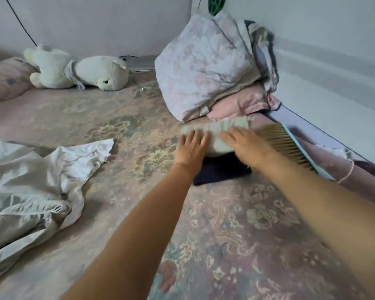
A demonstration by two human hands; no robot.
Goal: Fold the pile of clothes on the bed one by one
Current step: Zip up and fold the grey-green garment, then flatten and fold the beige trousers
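Both hands lie flat on a folded pale cloth (217, 135) far out on the bed (139, 131). The left hand (192, 146) has its fingers straight and spread, so its grip is open and it only presses on the near left part of the cloth. The right hand (246, 146) also has an open grip, with straight fingers resting on the right part of the cloth, though this hand is a little blurred. The pale cloth sits on top of a folded dark cloth (221, 169), which shows just under and nearer than the two hands.

Just right of the right hand lies a brush (290, 146) with pale bristles and a light blue back. Beyond the hands, touching the far edge of the pale cloth, there is a pink folded cloth (240, 105) with a big flowered bundle of bedding (204, 68) on it. Well to the left of the left hand, the unfolded white clothes (35, 187) lie crumpled on the bed. Far beyond them, a white plush bear (80, 70) lies beside a pink pillow (4, 79).
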